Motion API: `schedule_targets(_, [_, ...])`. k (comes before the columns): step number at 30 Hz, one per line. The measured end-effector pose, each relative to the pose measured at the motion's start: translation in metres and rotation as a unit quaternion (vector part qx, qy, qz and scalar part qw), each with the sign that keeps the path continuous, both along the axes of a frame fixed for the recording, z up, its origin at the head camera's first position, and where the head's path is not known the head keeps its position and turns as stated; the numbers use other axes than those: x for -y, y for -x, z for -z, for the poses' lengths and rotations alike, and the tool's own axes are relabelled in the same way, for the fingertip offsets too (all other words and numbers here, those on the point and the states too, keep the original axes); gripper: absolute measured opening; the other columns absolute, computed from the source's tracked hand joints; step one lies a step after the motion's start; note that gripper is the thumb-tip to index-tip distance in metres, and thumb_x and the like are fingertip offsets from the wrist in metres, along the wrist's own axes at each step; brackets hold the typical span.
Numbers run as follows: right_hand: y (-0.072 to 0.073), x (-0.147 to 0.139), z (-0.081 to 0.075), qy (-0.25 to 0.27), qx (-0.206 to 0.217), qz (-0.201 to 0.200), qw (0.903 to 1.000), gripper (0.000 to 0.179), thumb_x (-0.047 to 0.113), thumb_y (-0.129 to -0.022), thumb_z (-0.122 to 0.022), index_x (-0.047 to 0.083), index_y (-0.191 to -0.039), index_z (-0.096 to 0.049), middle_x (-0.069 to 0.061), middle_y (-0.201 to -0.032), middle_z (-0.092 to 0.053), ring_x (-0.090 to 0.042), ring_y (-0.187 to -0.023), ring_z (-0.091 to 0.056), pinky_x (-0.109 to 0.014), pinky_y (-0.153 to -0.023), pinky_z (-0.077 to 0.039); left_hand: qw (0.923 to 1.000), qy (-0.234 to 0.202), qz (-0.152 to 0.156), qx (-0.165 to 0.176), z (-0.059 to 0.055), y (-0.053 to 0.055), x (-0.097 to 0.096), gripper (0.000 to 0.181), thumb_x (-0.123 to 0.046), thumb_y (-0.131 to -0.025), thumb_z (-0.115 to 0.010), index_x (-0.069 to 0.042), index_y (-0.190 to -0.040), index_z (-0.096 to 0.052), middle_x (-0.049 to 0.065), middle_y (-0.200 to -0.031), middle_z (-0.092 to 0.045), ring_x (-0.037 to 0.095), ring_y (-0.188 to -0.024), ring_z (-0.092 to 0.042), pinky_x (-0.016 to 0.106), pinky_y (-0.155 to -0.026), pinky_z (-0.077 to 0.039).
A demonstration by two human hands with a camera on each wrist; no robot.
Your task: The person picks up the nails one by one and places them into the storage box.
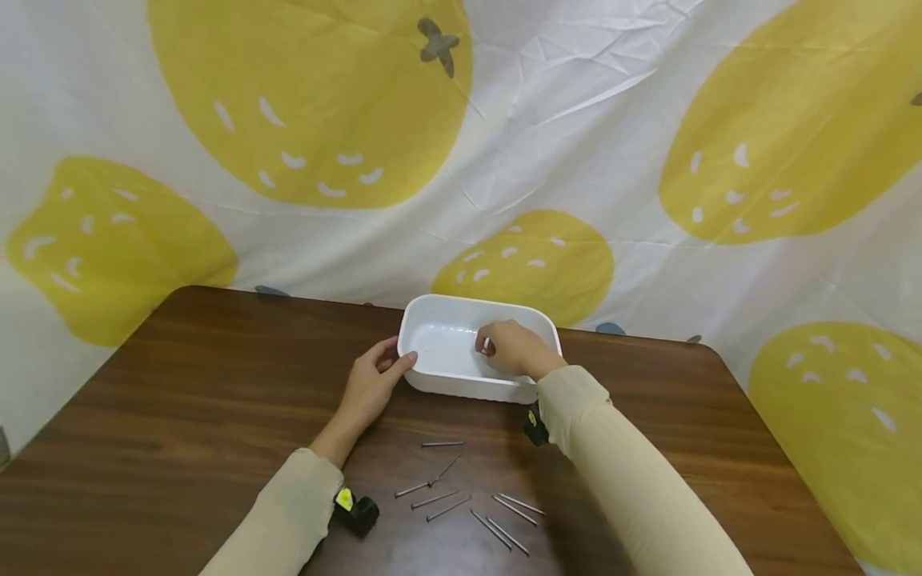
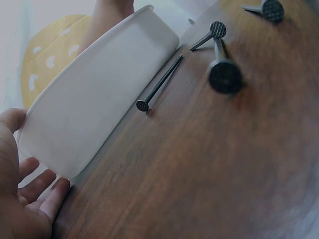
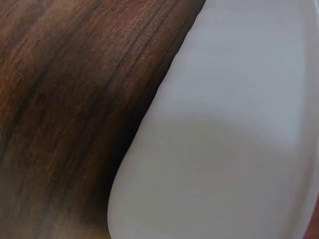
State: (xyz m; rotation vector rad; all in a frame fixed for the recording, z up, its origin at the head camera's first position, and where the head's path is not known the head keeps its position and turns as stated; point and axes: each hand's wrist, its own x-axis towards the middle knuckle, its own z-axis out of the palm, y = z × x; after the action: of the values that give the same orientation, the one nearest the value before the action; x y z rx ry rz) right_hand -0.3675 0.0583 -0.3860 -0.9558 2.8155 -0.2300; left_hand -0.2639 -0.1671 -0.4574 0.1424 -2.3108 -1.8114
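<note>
A white rectangular plastic container (image 1: pixel 471 386) stands near the back of the table. My left hand (image 1: pixel 367 384) holds its left end, thumb at the rim and fingers against the outer wall, as the left wrist view also shows. My right hand (image 1: pixel 513 348) reaches over the front rim into the container, fingers curled in above its floor; I cannot tell whether something is pinched there. In the right wrist view the container's outer wall (image 3: pixel 224 99) hides nearly all of that hand. Several metal nails lie loose in front, among them a separate nail (image 1: pixel 442 444) closest to the container.
The brown wood-grain table (image 1: pixel 202 416) meets a white hanging cloth (image 1: pixel 547 120) with yellow fruit prints right behind the container. More nails (image 1: pixel 504 532) are spread toward the near edge, between my forearms. A small black camera (image 1: pixel 356 512) is strapped to my left wrist.
</note>
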Motion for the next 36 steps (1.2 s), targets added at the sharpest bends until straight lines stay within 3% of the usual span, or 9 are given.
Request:
schedule_targets(19, [-0.003, -0.001, 0.005, -0.007, -0.013, 0.008, 0.9999, 0.022, 0.003, -0.088, -0.064, 0.013, -0.104, -0.076, -0.002, -0.090, -0.070, -0.018, -0.086, -0.060, -0.035, -0.080, -0.053, 1.0000, -0.003, -0.001, -0.007, 0.005, -0.002, -0.004, 0.057, -0.032, -0.097, -0.068, -0.004, -0.144, -0.054, 0.018, -0.148, -0.055, 0.035, -0.126, -0.063, 0.046, -0.103, -0.053])
schedule_targets(27, [-0.016, -0.008, -0.018, 0.023, -0.033, -0.044, 0.9982, 0.018, 0.004, -0.089, -0.069, 0.009, -0.106, -0.075, -0.005, -0.092, -0.074, -0.018, -0.088, -0.068, -0.034, -0.079, -0.055, 0.9999, 0.001, -0.002, -0.010, 0.003, -0.002, -0.004, 0.057, -0.031, -0.097, -0.068, -0.003, -0.144, -0.053, 0.018, -0.148, -0.055, 0.036, -0.126, -0.062, 0.046, -0.104, -0.053])
schedule_targets(36, [-0.044, -0.023, -0.039, 0.043, -0.045, -0.080, 0.9949, 0.021, 0.006, -0.090, -0.068, 0.011, -0.109, -0.076, 0.002, -0.088, -0.072, -0.010, -0.078, -0.062, -0.027, -0.071, -0.051, 0.9999, 0.008, -0.002, -0.014, 0.000, 0.001, -0.001, 0.056, -0.030, -0.097, -0.067, -0.002, -0.144, -0.054, 0.019, -0.148, -0.055, 0.038, -0.127, -0.061, 0.048, -0.105, -0.052])
